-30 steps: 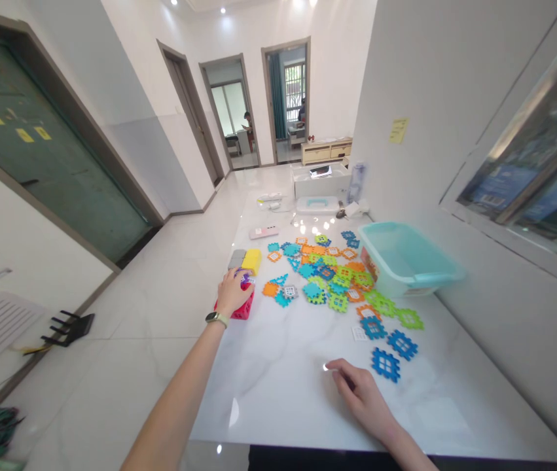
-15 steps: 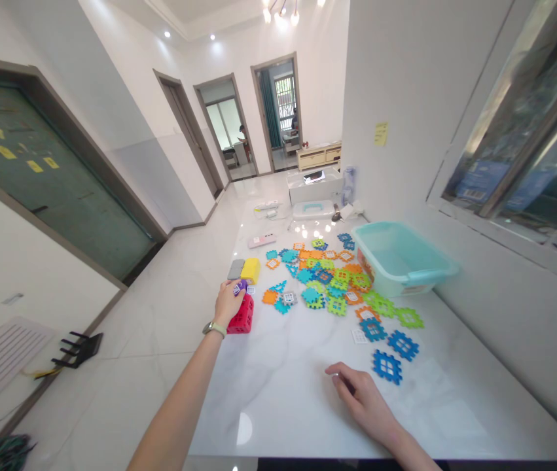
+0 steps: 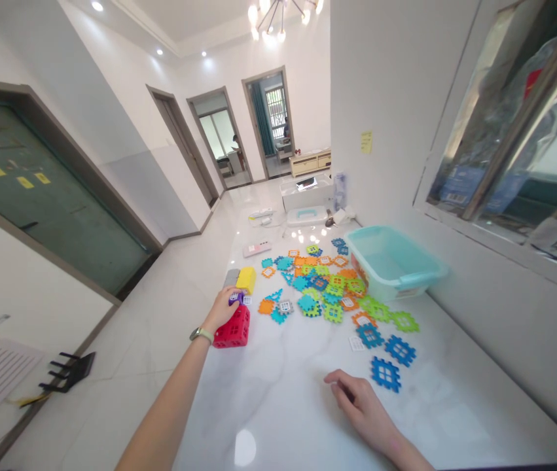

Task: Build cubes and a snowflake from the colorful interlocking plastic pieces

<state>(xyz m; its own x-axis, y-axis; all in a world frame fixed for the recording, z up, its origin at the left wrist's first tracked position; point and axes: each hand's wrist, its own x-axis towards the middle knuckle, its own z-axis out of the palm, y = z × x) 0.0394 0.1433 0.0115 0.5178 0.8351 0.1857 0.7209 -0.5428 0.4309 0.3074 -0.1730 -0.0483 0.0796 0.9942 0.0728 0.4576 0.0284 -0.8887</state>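
Observation:
My left hand (image 3: 220,309), with a watch at the wrist, is closed around a small purple block (image 3: 235,298) with a window pattern. It rests by the red block (image 3: 235,327), which has window cut-outs and which my hand partly hides. Just beyond are a yellow block (image 3: 245,279) and a grey block (image 3: 232,278). A small white window piece (image 3: 247,300) lies beside the purple block. Over the near part of the table, my right hand (image 3: 362,404) is loosely curled, its thumb and index finger apart, with nothing seen in it. Blue window tiles (image 3: 385,373) lie to its right.
Many interlocking tiles (image 3: 333,313) in green, orange and blue spread across the marble-look table (image 3: 278,386). A turquoise tub (image 3: 425,278) stands by the wall. Farther back are a pink case (image 3: 257,248), a lidded box (image 3: 306,216) and a cable with plugs (image 3: 264,221).
The camera view has tilted up a little and shifted. My left hand, with the purple block, has moved slightly nearer to me and left, showing more of that block. My right hand stays nearly still.

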